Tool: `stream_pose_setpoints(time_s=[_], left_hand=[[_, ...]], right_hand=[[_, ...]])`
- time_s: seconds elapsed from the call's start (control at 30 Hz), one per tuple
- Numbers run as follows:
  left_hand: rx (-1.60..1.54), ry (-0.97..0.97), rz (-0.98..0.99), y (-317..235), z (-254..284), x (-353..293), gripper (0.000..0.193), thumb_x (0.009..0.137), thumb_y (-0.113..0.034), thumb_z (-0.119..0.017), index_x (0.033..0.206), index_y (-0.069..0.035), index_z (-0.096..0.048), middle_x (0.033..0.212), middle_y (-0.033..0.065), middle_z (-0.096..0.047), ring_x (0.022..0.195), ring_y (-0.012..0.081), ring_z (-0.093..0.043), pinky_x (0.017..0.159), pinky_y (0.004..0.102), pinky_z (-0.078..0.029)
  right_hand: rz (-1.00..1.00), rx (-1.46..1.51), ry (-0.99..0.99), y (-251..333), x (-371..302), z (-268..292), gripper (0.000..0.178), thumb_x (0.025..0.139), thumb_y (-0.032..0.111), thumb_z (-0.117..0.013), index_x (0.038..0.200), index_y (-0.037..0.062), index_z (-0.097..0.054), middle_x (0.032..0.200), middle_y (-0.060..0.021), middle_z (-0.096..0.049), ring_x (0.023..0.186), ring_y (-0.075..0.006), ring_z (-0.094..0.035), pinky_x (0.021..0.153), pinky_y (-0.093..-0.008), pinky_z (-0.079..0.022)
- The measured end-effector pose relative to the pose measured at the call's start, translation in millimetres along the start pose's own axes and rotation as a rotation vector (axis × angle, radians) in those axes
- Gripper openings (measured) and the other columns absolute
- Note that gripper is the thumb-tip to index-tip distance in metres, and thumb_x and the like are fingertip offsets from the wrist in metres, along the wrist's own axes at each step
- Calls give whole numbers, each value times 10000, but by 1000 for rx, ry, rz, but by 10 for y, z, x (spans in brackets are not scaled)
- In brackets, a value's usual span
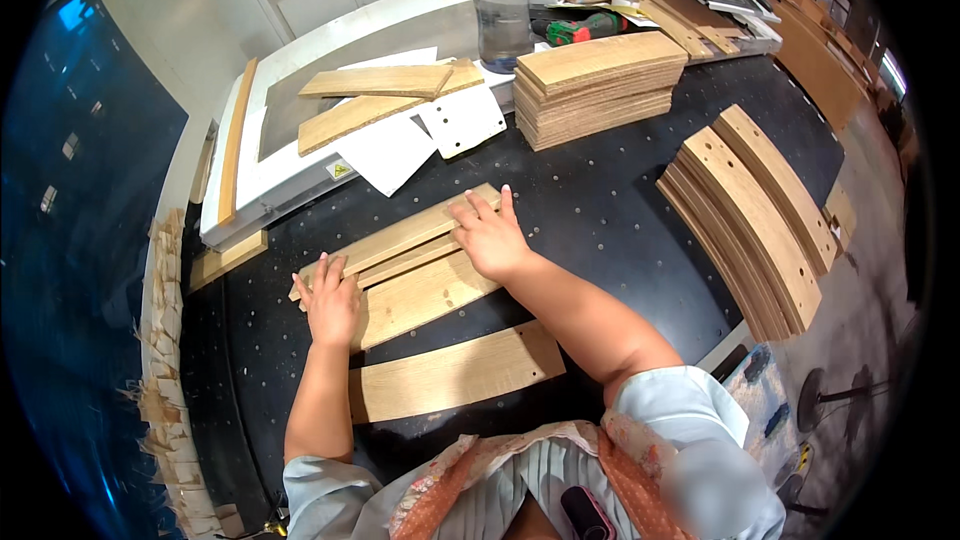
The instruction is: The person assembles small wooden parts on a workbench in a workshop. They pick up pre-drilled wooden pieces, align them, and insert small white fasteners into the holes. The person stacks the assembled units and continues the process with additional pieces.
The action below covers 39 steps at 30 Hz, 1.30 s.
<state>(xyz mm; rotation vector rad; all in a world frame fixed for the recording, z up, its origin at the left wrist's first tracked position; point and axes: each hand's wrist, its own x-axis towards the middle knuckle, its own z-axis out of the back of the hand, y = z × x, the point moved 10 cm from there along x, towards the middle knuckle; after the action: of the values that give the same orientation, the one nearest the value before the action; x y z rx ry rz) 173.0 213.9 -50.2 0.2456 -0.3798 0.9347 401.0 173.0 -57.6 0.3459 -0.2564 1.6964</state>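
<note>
Both hands on the top wooden board (pixel 400 233) — black worktable (pixel 590 220).
Left hand (pixel 333 308) is at its left end, right hand (pixel 492 240) at its right, fingers spread — can't tell if they're gripping or just resting. Another plank (pixel 455 375) lies nearer the person.

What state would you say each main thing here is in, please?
Central wooden boards, overlapping
Left hand, on their left end
Right hand, on their right end
Nearest wooden board, lying flat
Rear board pile, stacked high
Right-side board pile, stacked
Water bottle, upright, capped
Power drill, lying down
</note>
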Motion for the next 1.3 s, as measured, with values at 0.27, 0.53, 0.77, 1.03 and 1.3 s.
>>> stream_pose_setpoints(time_s=[0.27, 0.53, 0.77, 1.03, 1.3], left_hand=[[-25, 30, -31, 35, 57, 115, 171, 775, -132, -665, 946, -118, -672, 1230, 34, -557, 1259, 264, -441, 1096, 629, -161], [-120, 429, 50, 157, -38, 441, 380, 700, -269, -768, 1045, -131, -690, 1237, 80, -527, 1260, 277, -405, 1079, 623, -207], [-87, 471, 50, 148, -137, 619, 353, 664, -295, -794, 990, -174, -736, 1107, 78, -585, 1110, 263, -511, 990, 459, -343], [-51, 115, 27, 170, -85, 230, 234, 700, -165, -736, 931, -129, -720, 1123, 60, -589, 1105, 266, -513, 1074, 567, -262], [-109, 2, 52, -22, 142, 183, 241, 662, -72, -718, 902, -87, -698, 1155, 74, -564, 1112, 274, -498, 1078, 569, -218]], right_hand=[[0, 16, -7, 24, 57, 124, 197, 837, 155, -533, 925, 113, -704, 1305, -68, -509, 1328, -307, -360, 1014, -750, -167], [-90, 114, 378, -74, 475, 34, 269, 836, 135, -545, 1052, 140, -704, 1190, -81, -550, 1230, -307, -429, 1037, -728, -158], [-7, 113, 267, 235, 474, 64, 195, 799, 135, -580, 923, 115, -730, 1178, -109, -534, 1172, -303, -456, 1034, -712, -196], [66, 21, -18, 366, 359, 12, 148, 756, 194, -578, 749, 152, -719, 924, -55, -551, 961, -262, -509, 1002, -682, -261], [98, 95, -254, 286, 194, 320, 180, 788, 211, -554, 730, 133, -706, 971, -68, -537, 991, -258, -492, 1035, -684, -222]])
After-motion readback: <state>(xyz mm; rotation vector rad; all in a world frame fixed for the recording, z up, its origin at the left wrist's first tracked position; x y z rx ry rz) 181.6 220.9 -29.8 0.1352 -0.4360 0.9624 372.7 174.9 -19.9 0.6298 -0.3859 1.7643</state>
